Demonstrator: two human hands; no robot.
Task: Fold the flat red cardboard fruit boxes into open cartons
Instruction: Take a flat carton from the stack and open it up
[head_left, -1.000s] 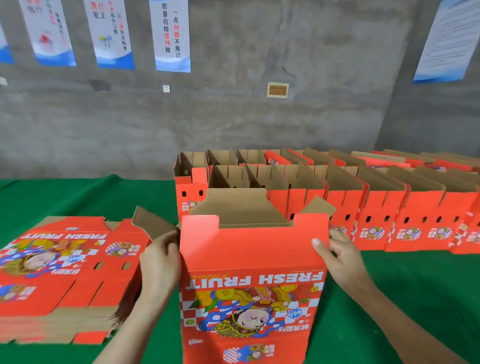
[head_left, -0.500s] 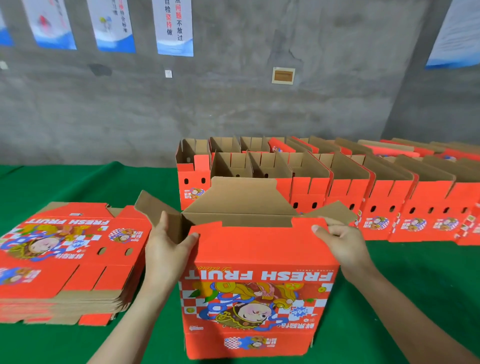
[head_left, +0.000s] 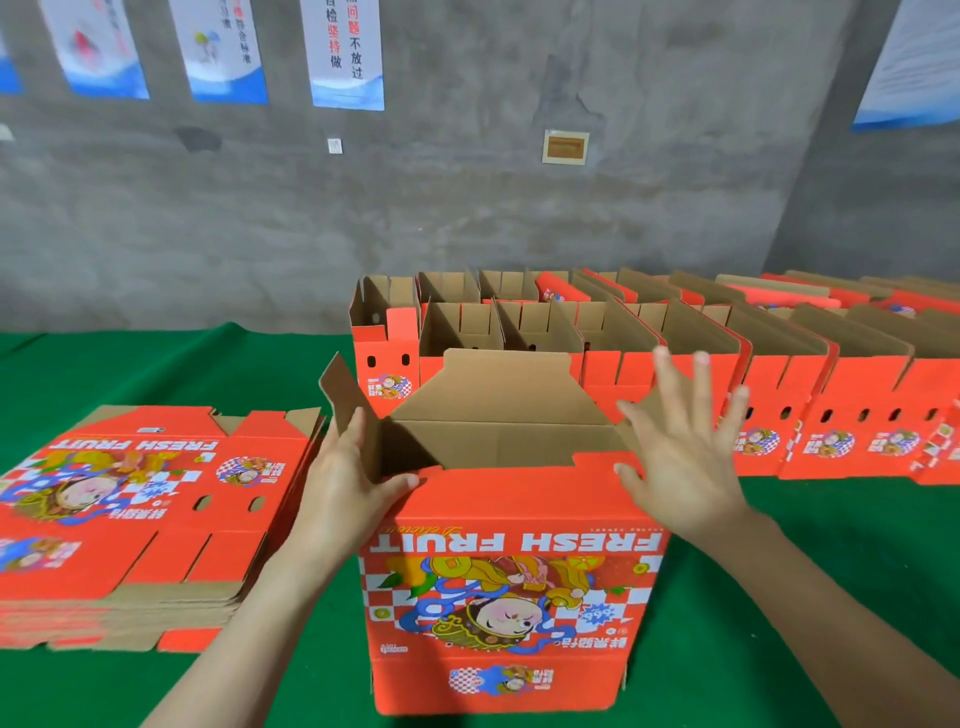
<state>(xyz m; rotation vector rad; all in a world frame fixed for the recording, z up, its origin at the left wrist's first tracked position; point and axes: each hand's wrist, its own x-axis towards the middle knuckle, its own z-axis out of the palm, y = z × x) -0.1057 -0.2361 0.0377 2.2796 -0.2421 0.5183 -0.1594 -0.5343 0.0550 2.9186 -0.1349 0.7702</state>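
A red "FRESH FRUIT" carton (head_left: 511, 587) stands upright in front of me on the green table, its top flaps open and the brown inside showing. My left hand (head_left: 345, 483) holds the carton's near left top corner, thumb over the front panel's edge and fingers against the left side flap. My right hand (head_left: 680, 447) hovers over the right top corner with fingers spread and straight, thumb near the front edge. A stack of flat red boxes (head_left: 130, 519) lies to the left.
Two rows of folded open cartons (head_left: 675, 374) stand behind, running to the right edge. The green table cloth (head_left: 156, 364) covers the table. A grey concrete wall with posters rises behind.
The carton's top has opened wider and squarer. My right hand let go of the right top edge and lifted with fingers spread. My left hand shifted onto the left corner.
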